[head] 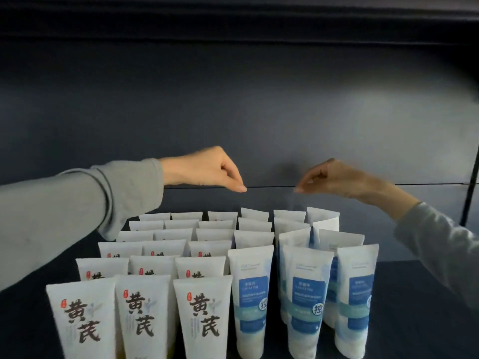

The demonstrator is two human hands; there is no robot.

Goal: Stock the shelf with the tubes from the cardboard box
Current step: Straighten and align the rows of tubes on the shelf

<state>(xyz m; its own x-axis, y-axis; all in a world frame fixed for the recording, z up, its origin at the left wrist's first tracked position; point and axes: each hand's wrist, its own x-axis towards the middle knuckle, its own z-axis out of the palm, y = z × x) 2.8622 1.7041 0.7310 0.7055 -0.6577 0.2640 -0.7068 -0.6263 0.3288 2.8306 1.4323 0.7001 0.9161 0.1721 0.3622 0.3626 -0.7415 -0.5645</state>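
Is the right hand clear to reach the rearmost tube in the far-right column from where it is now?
Probably yes. The right hand hovers above the back rows holding nothing, and the rearmost tube stands with its top edge exposed; nothing lies between them.

Front row left, 3 white tubes (83, 320): big black brush chars "黄芪", 黄 above, 芪 offset lower right. Small red seal (63, 303) top-left of 黄, too small to read. Rows behind show only the seal + char tops. Right side, blue tubes (307, 304): round badge (263, 304) w/ "控", legible on front 2. Blue panel (252, 288) txt + thin script line (252, 266) near top: blurred, can't read.
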